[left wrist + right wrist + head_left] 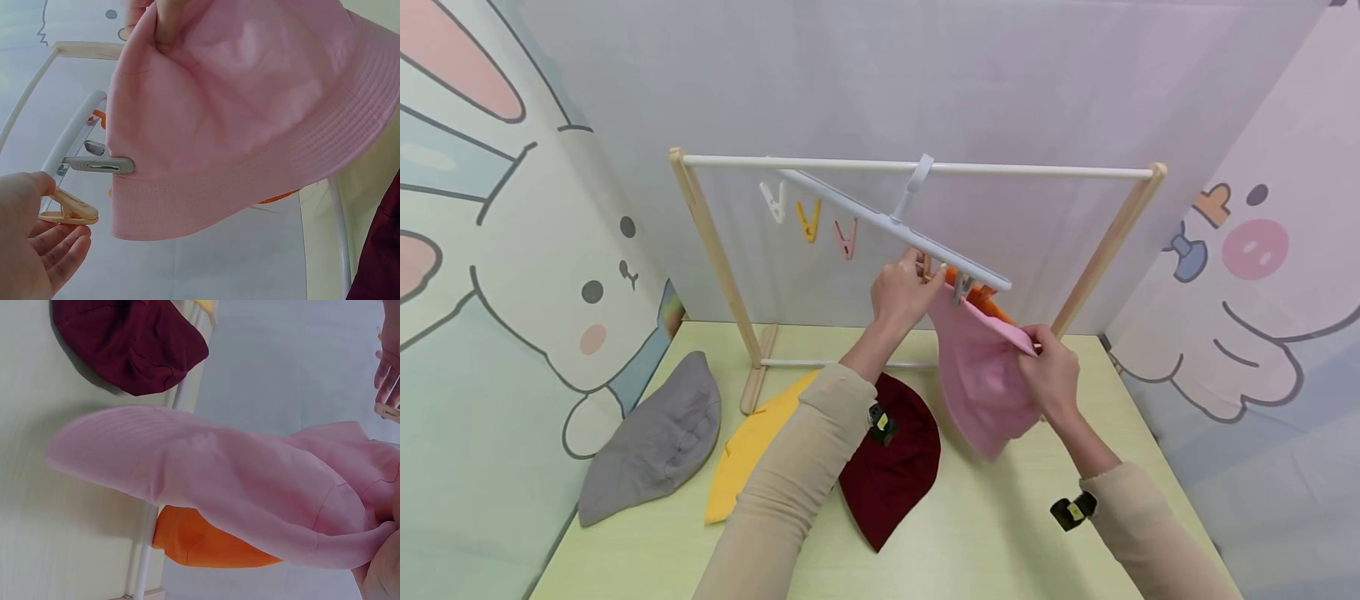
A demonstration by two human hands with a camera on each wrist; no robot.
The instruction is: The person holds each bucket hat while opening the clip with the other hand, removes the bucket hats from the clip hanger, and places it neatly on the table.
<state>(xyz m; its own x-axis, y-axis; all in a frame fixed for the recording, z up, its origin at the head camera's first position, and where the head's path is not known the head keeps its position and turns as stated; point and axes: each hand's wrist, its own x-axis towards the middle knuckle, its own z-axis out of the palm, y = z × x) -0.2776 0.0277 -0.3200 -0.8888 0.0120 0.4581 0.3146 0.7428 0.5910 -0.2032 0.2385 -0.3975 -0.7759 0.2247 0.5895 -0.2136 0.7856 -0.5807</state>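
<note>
A pink bucket hat [981,367] hangs tilted at the low right end of a pale blue clip hanger [895,225]. One grey clothespin [103,164] bites the hat's edge. My left hand [904,292] pinches a beige clothespin [74,206] between thumb and fingers, beside that edge; its tips stand apart from the fabric in the left wrist view. With my right hand [1051,371] I grip the hat's rim on the right, thumb and fingers on either side of the cloth. Behind it shows an orange hat [203,540], mostly hidden by the pink one.
The hanger hooks over the white rail [1037,171] of a wooden-legged rack. White [773,202], yellow [808,221] and pink clothespins [846,239] dangle on its left. Grey [655,446], yellow [752,450] and maroon hats [891,467] lie on the table [970,542].
</note>
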